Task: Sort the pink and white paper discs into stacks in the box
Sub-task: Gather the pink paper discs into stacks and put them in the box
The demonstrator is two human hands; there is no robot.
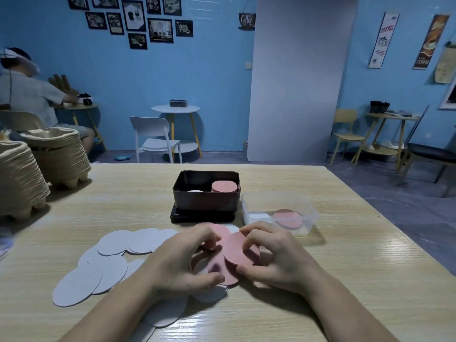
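Right hand (276,257): we pinch one pink disc (238,251).
Left hand (182,261): we grip the pink pile (219,233), squaring edges.

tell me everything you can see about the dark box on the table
The dark box is a rectangular, tin-like container with rounded corners, open-topped, standing upright on what looks like its own lid on the wooden table. Inside, a pink stack stands at the right and a lower white stack at the left.
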